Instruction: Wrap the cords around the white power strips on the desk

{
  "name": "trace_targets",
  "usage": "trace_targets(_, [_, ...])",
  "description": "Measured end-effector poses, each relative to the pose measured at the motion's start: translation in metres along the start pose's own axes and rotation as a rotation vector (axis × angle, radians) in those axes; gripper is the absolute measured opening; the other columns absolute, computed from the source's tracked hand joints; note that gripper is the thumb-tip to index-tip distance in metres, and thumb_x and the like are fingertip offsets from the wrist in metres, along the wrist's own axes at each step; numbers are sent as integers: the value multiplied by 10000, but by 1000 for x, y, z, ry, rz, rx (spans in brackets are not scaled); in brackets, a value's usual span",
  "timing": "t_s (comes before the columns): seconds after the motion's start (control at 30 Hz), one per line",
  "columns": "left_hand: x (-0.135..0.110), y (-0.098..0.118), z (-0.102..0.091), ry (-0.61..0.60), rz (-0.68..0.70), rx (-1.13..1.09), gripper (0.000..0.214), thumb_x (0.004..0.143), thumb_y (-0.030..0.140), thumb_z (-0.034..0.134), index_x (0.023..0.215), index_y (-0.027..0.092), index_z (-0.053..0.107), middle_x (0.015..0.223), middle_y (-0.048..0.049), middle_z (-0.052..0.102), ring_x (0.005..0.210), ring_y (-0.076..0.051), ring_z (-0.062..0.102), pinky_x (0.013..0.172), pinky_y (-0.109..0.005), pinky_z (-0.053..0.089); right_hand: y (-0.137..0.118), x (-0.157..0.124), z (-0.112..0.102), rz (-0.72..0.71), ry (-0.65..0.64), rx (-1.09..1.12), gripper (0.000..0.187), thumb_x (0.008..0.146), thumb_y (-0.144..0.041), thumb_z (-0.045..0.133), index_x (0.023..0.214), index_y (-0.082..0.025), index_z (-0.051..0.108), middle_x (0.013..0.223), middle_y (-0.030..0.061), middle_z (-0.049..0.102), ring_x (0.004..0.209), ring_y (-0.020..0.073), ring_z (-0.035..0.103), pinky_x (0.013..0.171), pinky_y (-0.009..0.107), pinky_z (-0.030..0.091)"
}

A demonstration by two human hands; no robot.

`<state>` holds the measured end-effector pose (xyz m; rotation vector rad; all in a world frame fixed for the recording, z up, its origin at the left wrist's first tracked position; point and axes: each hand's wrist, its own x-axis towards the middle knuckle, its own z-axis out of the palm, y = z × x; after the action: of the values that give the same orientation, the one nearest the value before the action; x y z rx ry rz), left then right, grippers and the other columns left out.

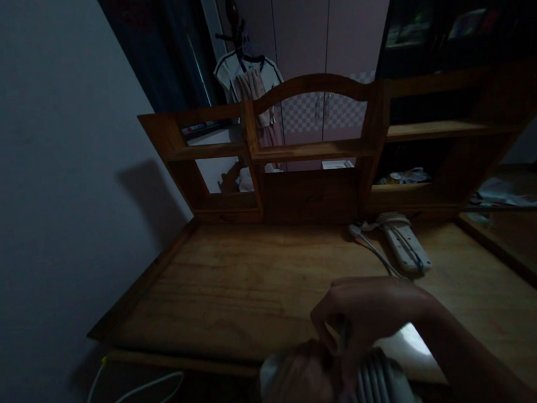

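Observation:
At the bottom of the head view, close to the desk's front edge, is a pale object with a ribbed right side; the dim light hides its kind. My left hand is closed over its middle, somewhat blurred, and a pale part shows to the left of the fingers. Above it arches my right hand, reaching in from the right. Its fingers are bent down and pinched beside my left hand, and what lies between them is too dark to make out. A bright patch of light lies on the desk under the right wrist.
A wooden desk with a raised shelf unit stands ahead. A white power strip, its cord wound around it, lies at the right rear. At lower left hangs a white cable. A wall borders the left side.

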<state>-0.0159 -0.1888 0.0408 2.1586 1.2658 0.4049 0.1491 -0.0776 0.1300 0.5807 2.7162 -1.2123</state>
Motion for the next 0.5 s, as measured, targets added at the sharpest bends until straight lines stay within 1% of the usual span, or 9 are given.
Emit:
trace_targets(0.07, [-2,-8,6,122,179,142,315,844,167,487,1140,187,592,970,-146,663,858,-242,649,734,-322,517,6,4,-7,-58,-48,180,319,704,-443,748,834,-162,671,666,-49,624,557,66,532,488,155,348])
trace_targets(0.13, [-5,-19,10,250,335,264,360,879,139,397,1188,185,576,946,-158,680,849,-241,662,734,-334,531,11,6,-10,-106,-40,317,281,741,-408,727,799,-141,666,693,-32,642,600,71,554,531,154,384])
trace_targets(0.17, [-7,-26,10,314,385,308,382,889,139,370,1215,178,566,968,-166,685,882,-245,664,766,-346,533,14,7,-11,-120,-24,369,272,751,-396,722,791,-133,666,710,-22,653,622,74,565,555,158,397])
trace_targets(0.2, [-9,-31,9,393,398,334,398,899,144,350,1239,167,556,1020,-177,683,953,-256,655,827,-368,524,15,7,-11,-127,6,406,267,757,-388,718,791,-128,669,728,-14,662,641,78,572,574,164,405])
trace_targets(0.27, [-13,-38,7,518,374,312,411,921,188,347,1284,153,535,1130,-188,658,1092,-275,608,939,-403,479,16,7,-10,-138,100,432,263,763,-382,717,804,-126,677,746,-6,671,658,79,568,599,174,403])
trace_targets(0.33, [-15,-38,5,588,301,230,418,944,239,345,1316,172,524,1189,-179,639,1163,-279,569,1007,-430,425,14,6,-8,-148,181,432,258,760,-379,722,804,-127,686,742,-6,669,666,78,552,616,181,393])
trace_targets(0.37, [-16,-36,5,607,265,187,416,954,257,337,1317,188,530,1196,-171,638,1175,-276,562,1027,-441,402,13,7,-6,-156,198,440,257,756,-378,727,797,-128,690,734,-6,666,665,77,545,619,183,388])
trace_targets(0.43, [-17,-30,5,633,204,134,408,965,271,319,1283,221,569,1209,-156,636,1197,-270,548,1056,-463,360,13,7,-4,-166,188,488,256,749,-376,734,789,-126,695,724,-6,659,665,78,537,628,187,388])
trace_targets(0.5, [-17,-26,5,643,194,115,385,964,271,335,1218,250,624,1209,-139,641,1202,-260,546,1067,-456,346,17,8,-2,-155,155,573,260,750,-373,734,788,-120,692,696,-10,636,640,76,524,617,189,388])
